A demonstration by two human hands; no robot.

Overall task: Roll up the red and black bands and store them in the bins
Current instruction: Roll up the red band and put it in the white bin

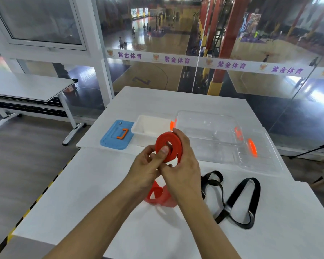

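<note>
The red band (168, 144) is held above the surface (86, 184) as a half-wound coil, so the loose tail can hang down and feed in. The left hand (148, 165) is curled on the coil, its thumb pressed on the coil's face near the centre hole, likely to stop it springing open. The right hand (181, 161) is wrapped round the coil's outer edge to guide the wrap. The unrolled tail is piled under the wrists. The black band (238, 199) lies loose on the surface to the right, not yet rolled. The white bin (151, 126) and the clear bin (208, 128) stand open behind, near for storing.
</note>
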